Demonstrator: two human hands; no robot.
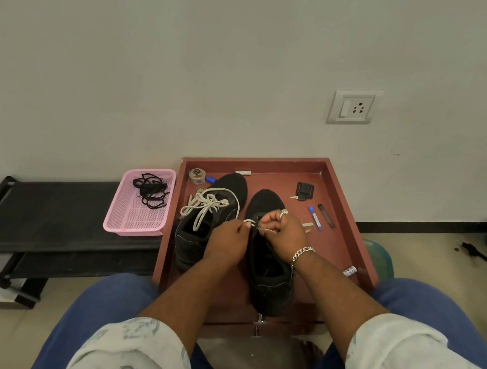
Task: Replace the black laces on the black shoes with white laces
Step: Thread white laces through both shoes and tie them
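Two black shoes stand on a red-brown tray [343, 195]. The left shoe [197, 239] carries a white lace [208, 206] lying loose over its front. The right shoe [268, 280] is tilted up toward me. My left hand [225, 241] pinches one end of a second white lace [249, 221] at the shoe's eyelets. My right hand [282, 232], with a ring and a silver bracelet, grips the other part of that lace against the shoe's tongue. The black laces [150, 189] lie bundled in a pink basket [139, 221].
On the tray lie a tape roll [196, 175], a black clip with a key [304, 190], a blue pen [314, 217] and a dark strip [326, 215]. The basket rests on a black rack [37, 222] to the left. A wall with a socket [354, 107] is behind.
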